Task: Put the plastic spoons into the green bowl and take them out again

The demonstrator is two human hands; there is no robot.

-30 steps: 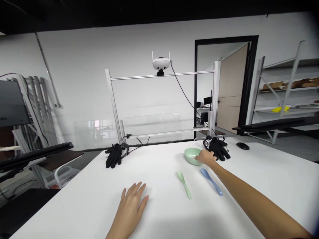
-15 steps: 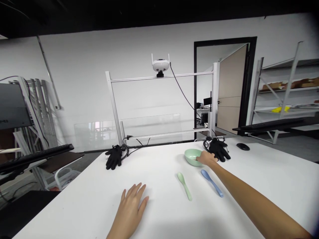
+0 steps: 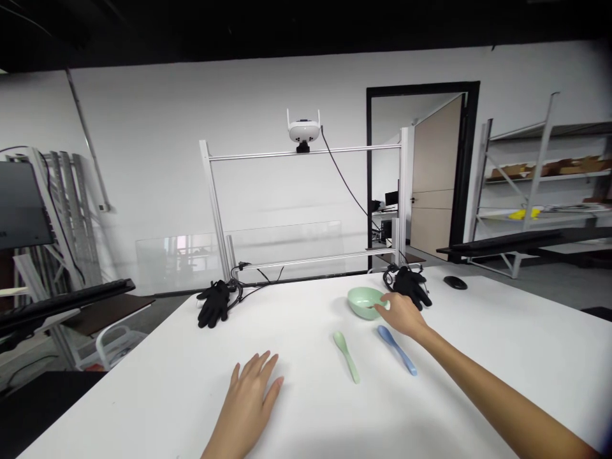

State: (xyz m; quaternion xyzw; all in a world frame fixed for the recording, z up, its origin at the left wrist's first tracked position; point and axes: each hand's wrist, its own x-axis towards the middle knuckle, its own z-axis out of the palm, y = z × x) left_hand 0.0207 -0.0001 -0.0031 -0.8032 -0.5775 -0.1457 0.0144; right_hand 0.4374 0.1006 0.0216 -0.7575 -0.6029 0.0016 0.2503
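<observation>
Head view: right hand (image 3: 404, 317), fingers (image 3: 384, 307) open, rests at the rim of a green bowl (image 3: 361, 303), gripping nothing.

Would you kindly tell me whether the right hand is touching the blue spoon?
Apart: the head view shows white table between the right hand and the blue spoon.

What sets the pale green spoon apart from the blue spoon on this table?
The green spoon is pale mint, while the blue spoon is a mid blue. The blue spoon lies to the right of the green spoon, closer to the right hand. The blue spoon also slants more than the green spoon. Both lie on the white table with their bowls pointing away from the person.
</observation>
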